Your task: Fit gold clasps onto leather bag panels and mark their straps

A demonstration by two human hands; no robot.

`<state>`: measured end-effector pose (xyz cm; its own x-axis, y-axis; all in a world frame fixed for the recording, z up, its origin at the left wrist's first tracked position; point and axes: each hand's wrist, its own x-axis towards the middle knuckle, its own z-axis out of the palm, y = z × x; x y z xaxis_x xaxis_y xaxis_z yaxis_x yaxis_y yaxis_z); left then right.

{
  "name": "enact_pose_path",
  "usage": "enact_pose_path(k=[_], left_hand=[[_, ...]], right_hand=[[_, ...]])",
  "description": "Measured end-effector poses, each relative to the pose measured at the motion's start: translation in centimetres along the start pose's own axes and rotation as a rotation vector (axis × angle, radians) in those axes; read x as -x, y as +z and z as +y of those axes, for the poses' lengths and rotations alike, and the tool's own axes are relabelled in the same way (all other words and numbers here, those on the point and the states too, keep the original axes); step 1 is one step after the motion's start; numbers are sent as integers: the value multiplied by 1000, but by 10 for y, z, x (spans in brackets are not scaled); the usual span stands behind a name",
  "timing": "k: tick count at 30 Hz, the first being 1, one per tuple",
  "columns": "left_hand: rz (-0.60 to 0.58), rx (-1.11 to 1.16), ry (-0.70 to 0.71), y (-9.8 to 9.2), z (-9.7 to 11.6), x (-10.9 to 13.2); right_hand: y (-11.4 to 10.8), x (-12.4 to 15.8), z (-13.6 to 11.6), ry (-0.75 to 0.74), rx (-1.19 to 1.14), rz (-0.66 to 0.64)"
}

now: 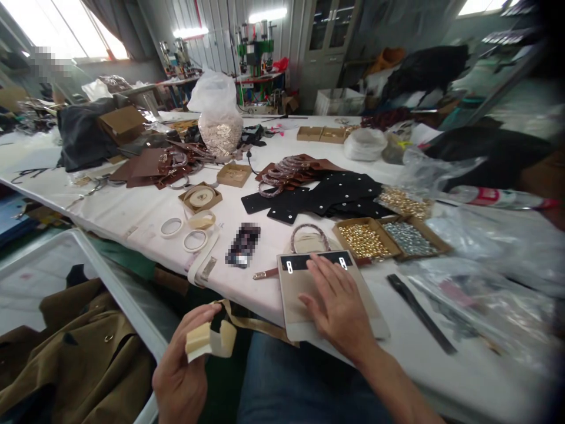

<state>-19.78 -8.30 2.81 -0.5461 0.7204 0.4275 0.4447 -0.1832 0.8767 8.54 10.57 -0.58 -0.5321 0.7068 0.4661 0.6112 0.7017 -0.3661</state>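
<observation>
My right hand (338, 309) lies flat, fingers stretched, on a beige bag panel (293, 303) at the table's front edge. Along the panel's top runs a black strip (304, 261) with two white-looking slotted metal pieces. A braided round handle (304, 228) stands up behind it, and a brown strap end (266, 274) sticks out to the left. Off the table edge, my left hand (183, 359) is closed on a curled piece of pale yellow tape (210, 340). A thin tan strip (256, 325) trails from its fingertips toward the panel.
Tape rolls (195, 240) lie left of a phone (242, 244). Boxes of gold studs (364, 238) and silver studs (408, 237) stand behind right. Black pieces (326, 194) and brown handled pieces (295, 171) lie farther back. A white bin (110, 294) holds olive fabric.
</observation>
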Motion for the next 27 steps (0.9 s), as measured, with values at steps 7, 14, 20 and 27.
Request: enact_pose_path(k=[7,14,20,27], left_hand=[[-126,-122,258,0,15,5],[-173,-205,319,-17,3,20],[-53,-85,81,-17,12,27],[-100,-28,-170,-18,2,26]], right_hand=[[26,-9,-116,-240,-751,-275],[54,-3,-140,-194,-1069,-166],[41,-5,-155,-172,-1215,-138],[26,-8,-158,-47,-1396,-186]])
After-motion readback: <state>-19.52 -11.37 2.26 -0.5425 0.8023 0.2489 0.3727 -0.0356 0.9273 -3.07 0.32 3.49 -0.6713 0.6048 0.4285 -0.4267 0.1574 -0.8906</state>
